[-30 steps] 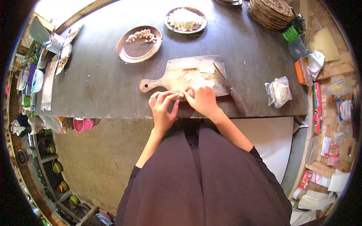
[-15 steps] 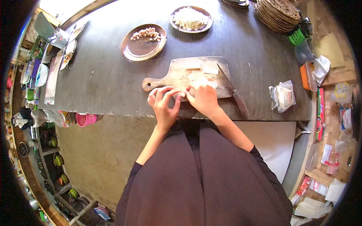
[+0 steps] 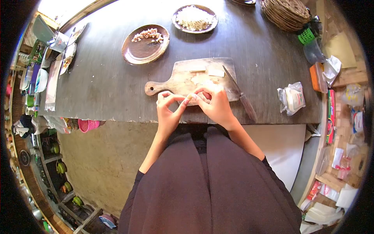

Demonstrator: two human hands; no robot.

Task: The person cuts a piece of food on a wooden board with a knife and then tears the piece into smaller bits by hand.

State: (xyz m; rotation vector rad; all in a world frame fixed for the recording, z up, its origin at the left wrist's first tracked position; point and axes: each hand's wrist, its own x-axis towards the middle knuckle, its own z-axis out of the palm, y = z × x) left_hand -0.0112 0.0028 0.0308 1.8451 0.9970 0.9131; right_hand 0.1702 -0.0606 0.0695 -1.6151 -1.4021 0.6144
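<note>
My left hand and my right hand meet over the near edge of a wooden cutting board. Thumb and forefinger of each are pinched together, their tips touching; whatever is between them is too small and covered to make out. Two pale rectangular pieces, a left one and a right one, lie at the far side of the board, with pale crumbs nearer my right hand. A knife rests across the board's right edge, its dark handle on the table.
Beyond the board stand a brown plate with small diced pieces and a plate of pale shreds. A plastic-wrapped white block lies to the right. Stacked woven plates and an orange-lidded container are along the right side.
My left fingers have drawn in from a spread pose to a pinch, meeting my right fingertips. The small pale piece that showed between the hands is now covered. The view has shifted slightly.
</note>
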